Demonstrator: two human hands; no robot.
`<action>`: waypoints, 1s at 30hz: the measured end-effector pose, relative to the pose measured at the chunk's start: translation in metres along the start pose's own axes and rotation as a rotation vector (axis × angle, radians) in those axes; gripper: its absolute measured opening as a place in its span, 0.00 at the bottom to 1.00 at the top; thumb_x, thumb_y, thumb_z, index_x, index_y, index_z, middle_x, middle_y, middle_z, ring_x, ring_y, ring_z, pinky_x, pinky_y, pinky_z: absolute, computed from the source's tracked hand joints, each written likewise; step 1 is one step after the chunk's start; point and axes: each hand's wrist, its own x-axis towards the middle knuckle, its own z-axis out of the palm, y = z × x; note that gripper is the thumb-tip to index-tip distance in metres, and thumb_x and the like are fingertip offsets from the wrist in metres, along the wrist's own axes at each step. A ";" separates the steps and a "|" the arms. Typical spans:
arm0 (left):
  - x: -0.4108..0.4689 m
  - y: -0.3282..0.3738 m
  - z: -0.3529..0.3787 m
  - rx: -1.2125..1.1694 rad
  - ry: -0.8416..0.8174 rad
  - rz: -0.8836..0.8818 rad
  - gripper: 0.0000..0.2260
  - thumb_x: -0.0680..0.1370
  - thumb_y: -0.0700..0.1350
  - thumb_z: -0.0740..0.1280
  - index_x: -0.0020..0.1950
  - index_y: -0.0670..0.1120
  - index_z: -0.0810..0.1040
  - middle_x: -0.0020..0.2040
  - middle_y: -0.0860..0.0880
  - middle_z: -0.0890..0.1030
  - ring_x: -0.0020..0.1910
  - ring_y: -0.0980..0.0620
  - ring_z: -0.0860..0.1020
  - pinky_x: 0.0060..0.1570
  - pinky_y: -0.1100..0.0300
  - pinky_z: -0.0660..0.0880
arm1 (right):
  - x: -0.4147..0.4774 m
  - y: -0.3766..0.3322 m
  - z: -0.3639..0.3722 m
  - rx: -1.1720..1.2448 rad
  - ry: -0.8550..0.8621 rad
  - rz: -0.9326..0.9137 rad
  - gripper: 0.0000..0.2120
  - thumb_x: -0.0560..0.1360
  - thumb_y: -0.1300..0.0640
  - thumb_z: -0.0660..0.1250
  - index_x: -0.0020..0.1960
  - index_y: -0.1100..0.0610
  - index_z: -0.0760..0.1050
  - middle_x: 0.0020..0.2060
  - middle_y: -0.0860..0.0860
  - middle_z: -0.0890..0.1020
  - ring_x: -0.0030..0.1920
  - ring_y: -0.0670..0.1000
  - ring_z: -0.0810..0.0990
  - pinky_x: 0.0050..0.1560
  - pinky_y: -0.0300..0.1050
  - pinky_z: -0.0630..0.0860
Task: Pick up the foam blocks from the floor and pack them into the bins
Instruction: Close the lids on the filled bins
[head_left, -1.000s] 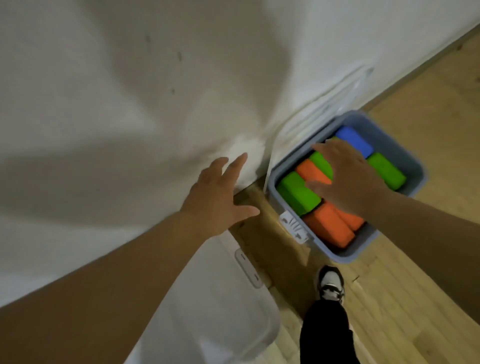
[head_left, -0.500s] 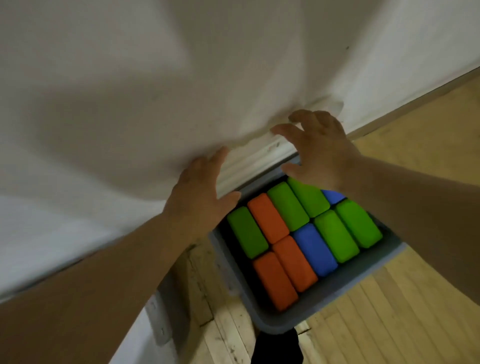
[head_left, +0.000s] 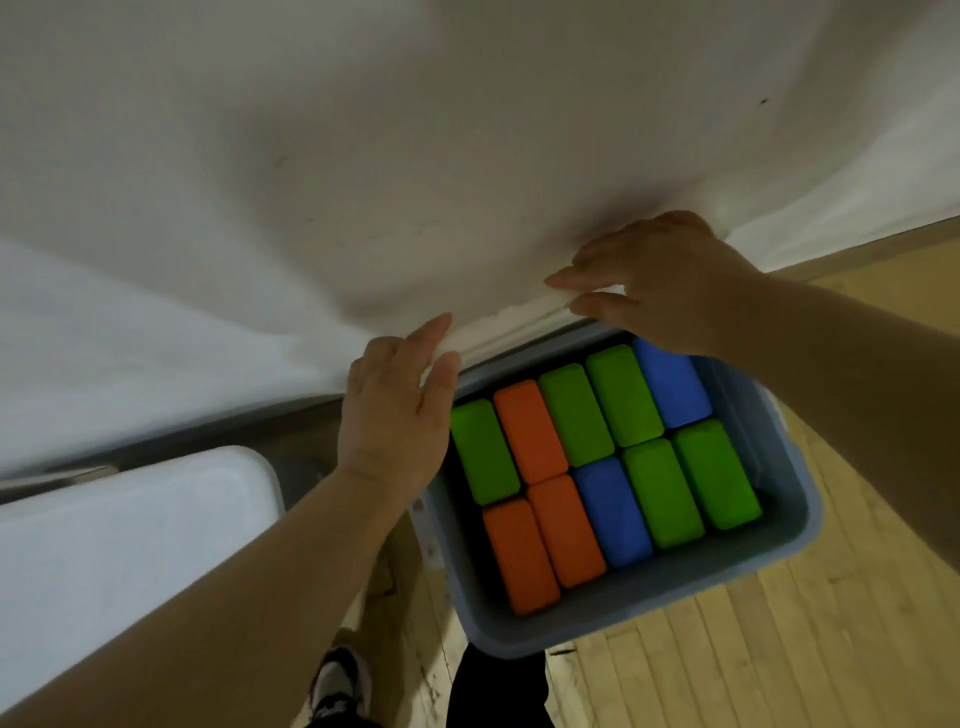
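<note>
Since the blue-grey bin (head_left: 623, 608) is already full, the step in hand looks to be fetching its lid, so the care belongs there rather than with the blocks. The white wall (head_left: 363, 156) fills the upper view and the wooden floor (head_left: 779, 649) the lower right. A second bin (head_left: 130, 519) stands at the left with its white lid on. The open bin sits on the floor hard against the wall, and its white lid (head_left: 519, 322) leans on the wall just behind it. Ten foam blocks (head_left: 576, 413) lie inside in two tidy rows, green, orange and blue, none standing proud.

To do it well, take the lid at two well-spaced points, tip it away from the wall, and lower it level so that no block is nudged up.

The left hand (head_left: 395, 415) lies flat with straight fingers at the lid's near end, gripping nothing. The right hand (head_left: 660, 275) has forefinger and thumb either side of the lid's rim. I cannot tell whether they have closed on it.

A second ago the right hand rested on the blocks and the left was spread in the air. Half a second ago the right hand hung above the lid, its fingers loosely curled; now both hands are on it. A shoe (head_left: 337, 680) shows at the bottom edge.
</note>
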 end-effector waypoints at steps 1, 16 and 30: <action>-0.003 -0.001 0.000 -0.015 0.013 -0.015 0.21 0.85 0.61 0.52 0.77 0.61 0.67 0.62 0.52 0.69 0.61 0.54 0.66 0.66 0.53 0.67 | 0.003 -0.001 0.000 0.007 -0.038 -0.008 0.19 0.82 0.37 0.58 0.72 0.33 0.69 0.72 0.43 0.74 0.75 0.49 0.67 0.75 0.50 0.53; -0.077 -0.044 -0.026 -0.380 -0.043 -0.557 0.21 0.83 0.62 0.56 0.77 0.66 0.63 0.83 0.51 0.45 0.81 0.44 0.53 0.68 0.52 0.62 | -0.028 -0.146 0.001 0.042 -0.152 0.084 0.24 0.77 0.40 0.69 0.72 0.34 0.70 0.66 0.44 0.77 0.64 0.49 0.73 0.62 0.45 0.67; -0.122 -0.145 -0.112 -1.229 0.189 -1.043 0.44 0.78 0.38 0.72 0.80 0.65 0.49 0.66 0.48 0.68 0.61 0.42 0.75 0.60 0.40 0.79 | -0.033 -0.317 0.031 0.242 -0.361 0.090 0.21 0.78 0.39 0.68 0.70 0.35 0.72 0.44 0.37 0.81 0.46 0.40 0.78 0.52 0.39 0.70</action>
